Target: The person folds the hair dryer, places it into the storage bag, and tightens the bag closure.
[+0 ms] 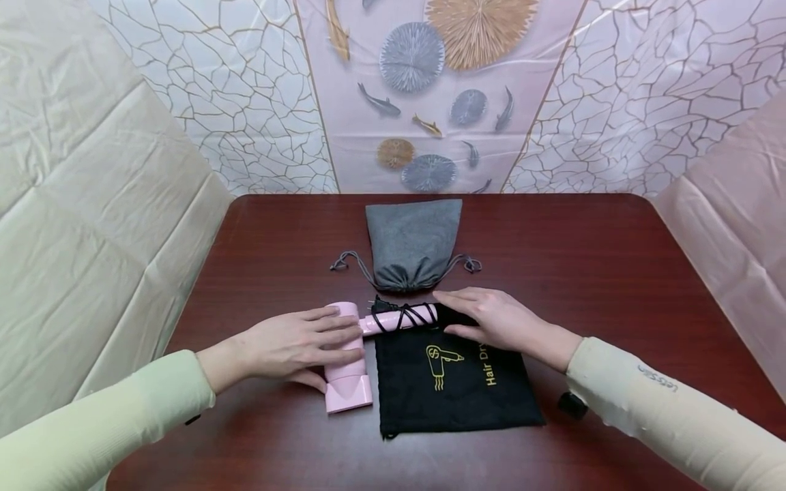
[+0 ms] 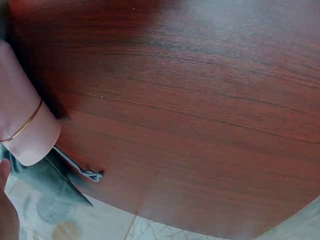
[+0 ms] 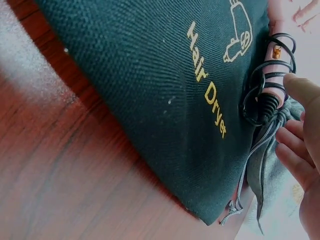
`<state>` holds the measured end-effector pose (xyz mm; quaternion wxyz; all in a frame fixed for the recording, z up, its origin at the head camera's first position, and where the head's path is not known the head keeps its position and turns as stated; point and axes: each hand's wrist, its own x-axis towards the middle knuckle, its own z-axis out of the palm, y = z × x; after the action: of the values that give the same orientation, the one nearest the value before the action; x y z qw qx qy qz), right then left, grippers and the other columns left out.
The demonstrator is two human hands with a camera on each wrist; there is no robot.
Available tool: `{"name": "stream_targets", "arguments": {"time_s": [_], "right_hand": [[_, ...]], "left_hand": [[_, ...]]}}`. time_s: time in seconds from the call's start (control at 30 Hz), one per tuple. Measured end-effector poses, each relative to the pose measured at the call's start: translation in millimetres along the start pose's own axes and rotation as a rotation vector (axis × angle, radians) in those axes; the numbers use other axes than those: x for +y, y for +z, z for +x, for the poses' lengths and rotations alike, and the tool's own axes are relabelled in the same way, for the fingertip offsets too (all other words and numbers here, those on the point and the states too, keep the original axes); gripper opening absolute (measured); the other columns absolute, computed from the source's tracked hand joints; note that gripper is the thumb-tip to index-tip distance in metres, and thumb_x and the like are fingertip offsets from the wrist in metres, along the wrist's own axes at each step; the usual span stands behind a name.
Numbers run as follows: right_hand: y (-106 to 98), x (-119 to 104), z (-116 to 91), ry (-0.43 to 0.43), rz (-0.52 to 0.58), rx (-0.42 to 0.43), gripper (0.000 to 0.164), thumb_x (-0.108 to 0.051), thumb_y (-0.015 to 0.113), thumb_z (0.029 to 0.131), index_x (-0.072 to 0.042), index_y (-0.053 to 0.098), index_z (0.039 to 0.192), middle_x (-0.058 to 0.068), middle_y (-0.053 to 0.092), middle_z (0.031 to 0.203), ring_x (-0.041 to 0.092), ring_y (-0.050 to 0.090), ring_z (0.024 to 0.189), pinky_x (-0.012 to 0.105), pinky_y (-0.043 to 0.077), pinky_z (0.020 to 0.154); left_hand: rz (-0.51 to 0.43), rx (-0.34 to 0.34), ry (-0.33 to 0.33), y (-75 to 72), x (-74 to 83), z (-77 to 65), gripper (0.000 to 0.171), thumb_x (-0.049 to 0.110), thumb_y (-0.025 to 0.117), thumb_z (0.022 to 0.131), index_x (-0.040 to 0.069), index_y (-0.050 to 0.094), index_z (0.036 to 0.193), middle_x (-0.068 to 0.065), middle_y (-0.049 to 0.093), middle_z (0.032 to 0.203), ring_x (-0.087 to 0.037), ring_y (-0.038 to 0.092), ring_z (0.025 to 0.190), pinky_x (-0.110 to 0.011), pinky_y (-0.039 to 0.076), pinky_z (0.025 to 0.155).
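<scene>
A pink hair dryer point(image 1: 348, 392) lies with its handle point(image 1: 393, 319) pointing right, black cord wound around it. My left hand point(image 1: 307, 344) rests on the dryer's barrel, fingers laid across it and the thumb lower down near the flared nozzle. In the left wrist view the round end of the barrel point(image 2: 35, 135) shows. At the handle's cord end is my right hand point(image 1: 500, 317), fingers extended; in the right wrist view its thumb point(image 3: 297, 85) overlaps the wound cord point(image 3: 272, 75). Under the handle and right hand spreads a black drawstring bag point(image 1: 454, 402) with yellow "Hair Dryer" print.
Beyond the dryer lies a grey drawstring pouch point(image 1: 414, 239), its gathered mouth toward me and cords out to both sides. Everything sits on a dark red-brown wooden table point(image 1: 565, 252) with rounded far corners. Patterned cloth point(image 1: 258, 102) hangs behind it.
</scene>
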<state>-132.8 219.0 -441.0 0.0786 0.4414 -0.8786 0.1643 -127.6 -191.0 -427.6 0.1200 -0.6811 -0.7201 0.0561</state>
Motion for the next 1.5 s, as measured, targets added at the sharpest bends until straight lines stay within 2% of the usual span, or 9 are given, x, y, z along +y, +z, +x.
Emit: {"name": "stream_targets", "arguments": {"time_s": [0.2, 0.37, 0.53, 0.67, 0.77, 0.97, 1.13, 1.3, 1.5], "right_hand": [[-3, -1, -1, 0.014, -0.001, -0.016, 0.061, -0.027, 0.085, 0.093, -0.003, 0.065, 0.146, 0.013, 0.073, 0.134, 0.028, 0.072, 0.121, 0.050, 0.060, 0.096], [-4, 0, -1, 0.020, 0.002, -0.014, 0.060, -0.027, 0.085, 0.093, -0.003, 0.066, 0.145, 0.013, 0.074, 0.134, 0.028, 0.072, 0.121, 0.050, 0.060, 0.096], [-5, 0, -1, 0.015, 0.011, -0.021, 0.060, -0.027, 0.085, 0.093, -0.004, 0.066, 0.145, 0.012, 0.074, 0.134, 0.027, 0.072, 0.121, 0.049, 0.060, 0.097], [-5, 0, -2, 0.019, 0.004, -0.021, 0.060, -0.027, 0.085, 0.093, -0.004, 0.066, 0.145, 0.012, 0.074, 0.134, 0.026, 0.072, 0.121, 0.049, 0.060, 0.097], [-6, 0, -3, 0.023, -0.005, -0.013, 0.060, -0.026, 0.085, 0.092, -0.004, 0.067, 0.144, 0.012, 0.074, 0.133, 0.027, 0.073, 0.120, 0.049, 0.061, 0.096], [-8, -1, -10, 0.037, -0.015, -0.006, 0.062, -0.027, 0.086, 0.092, -0.003, 0.066, 0.145, 0.013, 0.074, 0.132, 0.028, 0.073, 0.119, 0.050, 0.061, 0.094], [-12, 1, -17, 0.043, -0.029, 0.006, 0.064, -0.027, 0.087, 0.090, -0.005, 0.065, 0.146, 0.012, 0.074, 0.132, 0.028, 0.073, 0.119, 0.050, 0.061, 0.093], [-17, 3, -21, 0.063, -0.037, -0.006, 0.066, -0.031, 0.086, 0.090, -0.007, 0.064, 0.148, 0.012, 0.073, 0.134, 0.027, 0.072, 0.121, 0.050, 0.061, 0.095], [-20, 4, -22, 0.092, -0.029, -0.036, 0.067, -0.034, 0.085, 0.092, -0.007, 0.063, 0.149, 0.012, 0.072, 0.136, 0.028, 0.071, 0.124, 0.051, 0.060, 0.098]], "left_hand": [[0.031, -0.019, 0.052, 0.6, -1.6, 7.0, 0.079, 0.071, 0.057, 0.099, 0.014, 0.058, 0.153, -0.012, 0.055, 0.158, -0.028, 0.052, 0.147, -0.043, 0.043, 0.120], [0.070, -0.042, 0.076, -0.2, -3.7, 12.8, 0.077, 0.068, 0.056, 0.099, 0.016, 0.054, 0.157, -0.010, 0.054, 0.159, -0.024, 0.051, 0.149, -0.039, 0.042, 0.121], [0.022, -0.049, 0.073, 3.2, -2.4, 18.9, 0.076, 0.067, 0.055, 0.101, 0.015, 0.054, 0.157, -0.011, 0.056, 0.157, -0.024, 0.052, 0.148, -0.040, 0.041, 0.122], [-0.026, -0.026, 0.071, 6.8, 0.9, 25.1, 0.075, 0.067, 0.054, 0.103, 0.014, 0.056, 0.155, -0.012, 0.059, 0.154, -0.024, 0.054, 0.146, -0.041, 0.043, 0.121], [-0.026, -0.016, 0.076, 7.7, 2.4, 28.3, 0.076, 0.068, 0.054, 0.102, 0.013, 0.057, 0.154, -0.012, 0.060, 0.153, -0.024, 0.054, 0.146, -0.042, 0.043, 0.121], [-0.001, -0.061, 0.087, 8.0, 2.5, 30.3, 0.076, 0.067, 0.054, 0.102, 0.016, 0.052, 0.159, -0.011, 0.054, 0.159, -0.023, 0.049, 0.150, -0.041, 0.040, 0.123], [0.068, -0.011, 0.105, 12.3, 1.4, 31.4, 0.070, 0.065, 0.056, 0.102, 0.019, 0.056, 0.155, -0.009, 0.057, 0.156, -0.023, 0.052, 0.146, -0.043, 0.042, 0.121], [0.047, 0.034, 0.118, 17.2, 0.9, 33.3, 0.065, 0.064, 0.059, 0.101, 0.018, 0.062, 0.148, -0.011, 0.060, 0.152, -0.024, 0.055, 0.144, -0.044, 0.044, 0.120], [0.061, 0.042, 0.136, 18.5, 6.0, 39.3, 0.063, 0.063, 0.055, 0.104, 0.016, 0.062, 0.147, -0.007, 0.064, 0.145, -0.021, 0.059, 0.139, -0.043, 0.046, 0.118]]}}
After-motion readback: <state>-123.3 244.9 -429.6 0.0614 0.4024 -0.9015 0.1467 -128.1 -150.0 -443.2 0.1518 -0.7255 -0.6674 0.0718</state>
